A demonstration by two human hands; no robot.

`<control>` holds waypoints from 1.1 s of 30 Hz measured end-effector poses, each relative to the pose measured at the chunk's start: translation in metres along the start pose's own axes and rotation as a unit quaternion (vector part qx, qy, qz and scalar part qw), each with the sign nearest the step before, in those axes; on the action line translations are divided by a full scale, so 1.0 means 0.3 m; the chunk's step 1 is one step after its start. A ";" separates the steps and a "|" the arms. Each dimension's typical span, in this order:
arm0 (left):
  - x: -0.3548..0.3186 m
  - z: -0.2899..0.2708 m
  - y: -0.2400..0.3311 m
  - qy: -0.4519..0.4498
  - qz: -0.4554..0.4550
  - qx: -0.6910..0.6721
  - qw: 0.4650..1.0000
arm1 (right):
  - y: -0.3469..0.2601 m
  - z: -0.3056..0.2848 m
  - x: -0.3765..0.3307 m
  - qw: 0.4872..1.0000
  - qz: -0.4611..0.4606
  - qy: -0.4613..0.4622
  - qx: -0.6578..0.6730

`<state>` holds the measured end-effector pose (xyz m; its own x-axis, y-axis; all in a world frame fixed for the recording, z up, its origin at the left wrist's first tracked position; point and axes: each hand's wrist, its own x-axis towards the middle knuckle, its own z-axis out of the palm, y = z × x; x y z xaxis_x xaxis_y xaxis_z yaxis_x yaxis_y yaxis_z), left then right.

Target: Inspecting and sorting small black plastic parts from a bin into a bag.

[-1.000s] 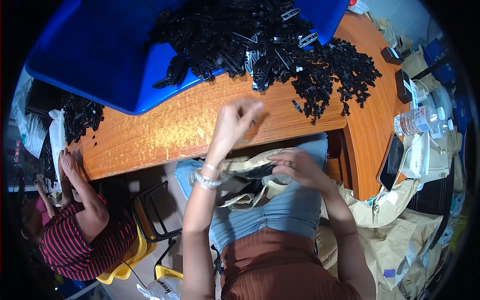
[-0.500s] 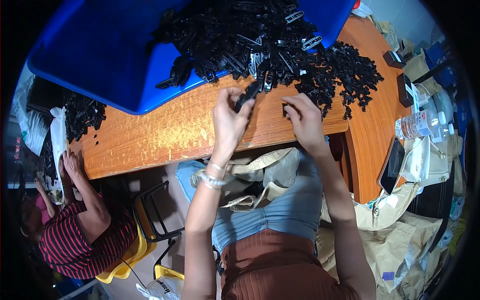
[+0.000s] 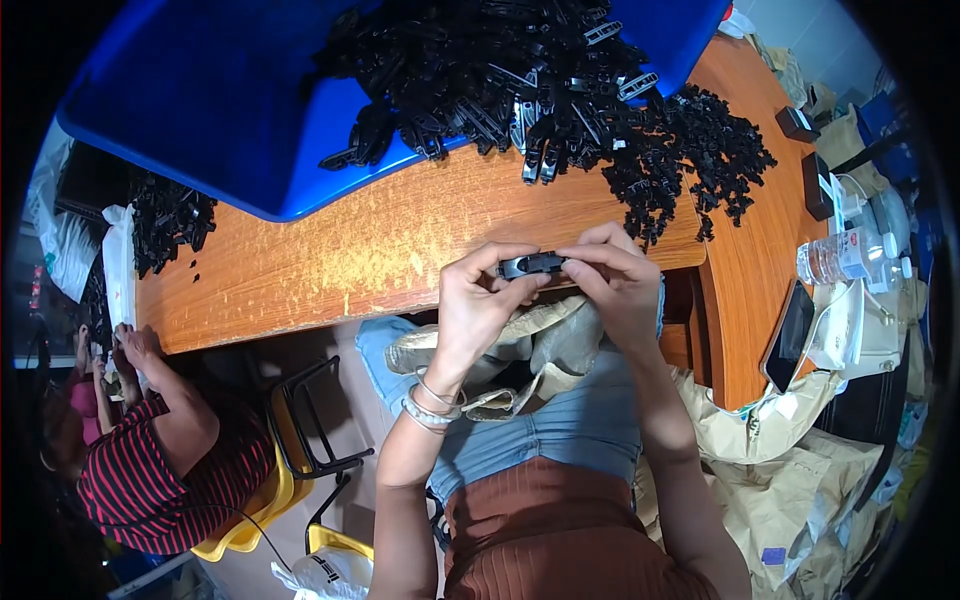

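Note:
An elongated black plastic part (image 3: 530, 265) with a shiny grey end lies crosswise between my two hands, just past the table's near edge. My left hand (image 3: 485, 297) is closed on its left end, thumb below and fingers above. At its right end the fingertips of my right hand (image 3: 613, 272) are pinched against it. Whether a separate small piece sits under those fingertips cannot be made out. Beyond my hands lies a heap of similar black parts (image 3: 470, 70), some with silvery faces. To its right spreads a pile of small black pieces (image 3: 715, 150).
A blue bin (image 3: 215, 185) lies tilted on the wooden table (image 3: 330, 260). A bottle (image 3: 835, 257) and phone (image 3: 788, 335) are at the right. An open paper bag (image 3: 565, 345) rests on my lap. At the left a person in a striped top (image 3: 170, 475) works near another black pile (image 3: 170, 230).
My left hand has brought the black part from beside the heap toward me and turned it crosswise. My right hand, which held a small dark piece, has come in to meet its right end.

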<state>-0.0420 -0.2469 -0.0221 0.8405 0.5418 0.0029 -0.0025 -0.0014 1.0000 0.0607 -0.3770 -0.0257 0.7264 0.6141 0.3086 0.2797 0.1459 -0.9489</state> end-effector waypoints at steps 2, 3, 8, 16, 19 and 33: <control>-0.005 0.004 0.010 -0.013 -0.017 -0.005 1.000 | -0.004 0.003 -0.004 1.000 -0.001 0.002 -0.008; -0.008 0.007 0.016 -0.019 -0.022 -0.057 0.998 | 0.005 0.001 -0.006 0.998 -0.026 0.017 -0.061; -0.005 0.010 0.016 -0.040 -0.037 -0.127 0.990 | 0.004 -0.018 -0.008 0.962 -0.139 0.023 -0.233; -0.019 0.001 -0.003 -0.077 0.002 -0.070 0.995 | 0.044 -0.013 -0.069 0.994 0.105 -0.041 -0.013; -0.024 -0.008 0.001 -0.091 -0.014 -0.066 0.994 | 0.043 -0.016 -0.077 0.993 0.108 -0.048 0.012; 0.603 -0.539 -0.027 0.143 0.097 0.456 0.873 | 0.024 -0.084 -0.101 0.987 0.016 -0.075 -0.140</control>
<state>0.0225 -0.0130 -0.0299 0.7017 0.6453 0.3021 0.4136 -0.7142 0.5647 0.0566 -0.4139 -0.0403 0.6425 0.7258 0.2458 0.4359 -0.0823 -0.8962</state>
